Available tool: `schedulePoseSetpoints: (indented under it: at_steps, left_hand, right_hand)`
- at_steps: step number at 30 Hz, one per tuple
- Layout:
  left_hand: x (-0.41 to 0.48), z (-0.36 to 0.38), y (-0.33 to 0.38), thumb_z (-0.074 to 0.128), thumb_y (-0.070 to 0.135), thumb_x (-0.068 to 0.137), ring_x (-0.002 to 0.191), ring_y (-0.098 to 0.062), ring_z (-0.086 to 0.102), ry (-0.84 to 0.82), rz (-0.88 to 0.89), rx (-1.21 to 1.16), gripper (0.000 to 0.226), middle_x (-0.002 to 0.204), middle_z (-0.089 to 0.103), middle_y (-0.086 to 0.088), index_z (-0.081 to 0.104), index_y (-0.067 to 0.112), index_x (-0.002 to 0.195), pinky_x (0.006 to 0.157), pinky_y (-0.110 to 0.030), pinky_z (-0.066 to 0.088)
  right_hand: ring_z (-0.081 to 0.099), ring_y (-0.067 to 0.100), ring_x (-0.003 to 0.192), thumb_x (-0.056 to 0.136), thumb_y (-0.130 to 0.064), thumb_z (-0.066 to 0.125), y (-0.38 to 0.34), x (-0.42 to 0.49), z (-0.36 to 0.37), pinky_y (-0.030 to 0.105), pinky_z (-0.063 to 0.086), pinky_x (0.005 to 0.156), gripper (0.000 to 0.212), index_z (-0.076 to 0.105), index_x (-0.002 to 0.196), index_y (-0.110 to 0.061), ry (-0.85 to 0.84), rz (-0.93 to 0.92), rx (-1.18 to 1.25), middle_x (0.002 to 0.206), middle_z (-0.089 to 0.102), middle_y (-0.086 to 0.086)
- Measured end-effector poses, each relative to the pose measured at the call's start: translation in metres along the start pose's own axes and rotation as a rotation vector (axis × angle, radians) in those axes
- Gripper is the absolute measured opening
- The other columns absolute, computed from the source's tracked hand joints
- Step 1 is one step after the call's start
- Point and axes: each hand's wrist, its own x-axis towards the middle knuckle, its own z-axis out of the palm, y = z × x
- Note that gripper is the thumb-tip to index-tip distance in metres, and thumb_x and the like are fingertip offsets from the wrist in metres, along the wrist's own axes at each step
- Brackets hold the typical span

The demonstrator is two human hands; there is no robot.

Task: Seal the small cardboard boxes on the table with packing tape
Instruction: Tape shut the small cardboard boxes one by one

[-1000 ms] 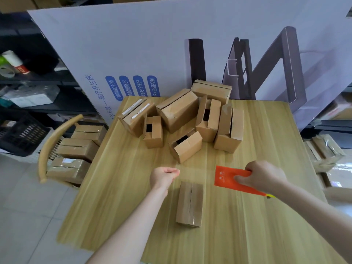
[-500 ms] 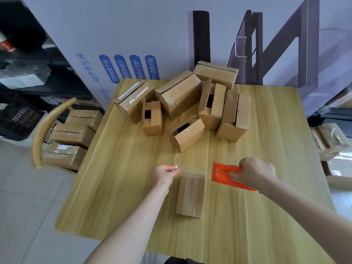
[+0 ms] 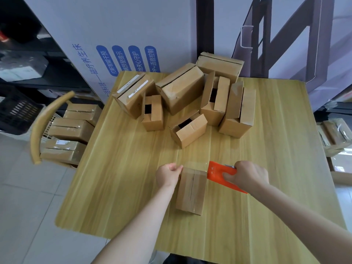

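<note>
Orange dispenser (image 3: 219, 174) stretches tape (image 3: 194, 164) over closed cardboard box (image 3: 191, 191).

Both forearms outstretched — left hand (image 3: 168, 175) pinching tape (image 3: 194, 165), right hand (image 3: 247, 176) curled round orange dispenser (image 3: 216, 173)

From my end the table (image 3: 266, 149) looks like pale wood-grain laminate, smooth with a soft sheen. The cardboard boxes (image 3: 181, 92) are matt brown and a bit scuffed. The tape dispenser (image 3: 217, 173) is smooth orange plastic, and the clear tape (image 3: 194, 164) is glossy film. The floor tiles (image 3: 28, 206) look smooth.
</note>
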Motion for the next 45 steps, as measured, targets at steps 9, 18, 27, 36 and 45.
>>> schedulePoseSetpoints:
  at_steps: [9, 18, 27, 36, 45]
  left_hand:
    - [-0.038, 0.008, -0.009, 0.047, 0.028, 0.100, 0.118, -0.017, 0.057, 0.105, 0.173, 0.071, 0.035, 0.127, 0.063, -0.003, 0.060, 0.010, 0.127, 0.093, -0.019, 0.040]
    - [-0.042, 0.023, -0.029, 0.036, 0.038, 0.101, 0.116, -0.022, 0.057, -0.017, 0.238, 0.066, 0.048, 0.122, 0.064, -0.008, 0.054, 0.003, 0.130, 0.094, -0.029, 0.044]
    - [-0.045, 0.043, -0.022, 0.036, 0.033, 0.102, 0.120, -0.030, 0.055, 0.092, 0.063, -0.097, 0.045, 0.128, 0.060, -0.013, 0.046, 0.005, 0.136, 0.093, -0.030, 0.041]
    - [-0.065, 0.072, -0.005, 0.045, 0.038, 0.097, 0.098, -0.023, 0.062, 0.234, -0.177, -0.540, 0.035, 0.107, 0.065, -0.001, 0.053, 0.016, 0.123, 0.085, -0.032, 0.049]
    - [-0.055, 0.033, -0.036, 0.070, 0.022, 0.086, 0.118, -0.021, 0.052, 0.222, 0.158, -0.226, 0.053, 0.127, 0.057, -0.008, 0.050, 0.005, 0.131, 0.095, -0.024, 0.038]
  right_hand:
    - [0.060, 0.011, 0.061, 0.081, -0.057, 0.050, -0.002, -0.003, 0.006, 0.022, 0.041, 0.051, 0.040, 0.055, 0.069, -0.020, 0.005, -0.004, 0.050, 0.068, 0.062, -0.007]
    - [0.058, 0.016, 0.070, 0.084, -0.050, 0.052, -0.028, 0.002, -0.002, 0.024, 0.041, 0.056, 0.031, 0.052, 0.073, -0.021, 0.012, -0.075, -0.089, 0.070, 0.056, -0.007]
    - [0.062, 0.019, 0.069, 0.085, -0.057, 0.049, -0.013, 0.008, 0.016, 0.024, 0.042, 0.056, 0.041, 0.060, 0.080, -0.018, -0.022, 0.111, 0.111, 0.070, 0.059, -0.005]
    - [0.053, 0.012, 0.039, 0.089, -0.039, 0.062, -0.012, -0.047, -0.015, 0.022, 0.037, 0.038, 0.041, 0.060, 0.063, -0.008, 0.140, 0.307, 1.123, 0.054, 0.058, 0.004]
    - [0.061, 0.021, 0.062, 0.086, -0.041, 0.066, -0.037, -0.049, 0.002, 0.030, 0.047, 0.058, 0.034, 0.067, 0.070, -0.011, 0.087, 0.325, 1.303, 0.068, 0.067, 0.008]
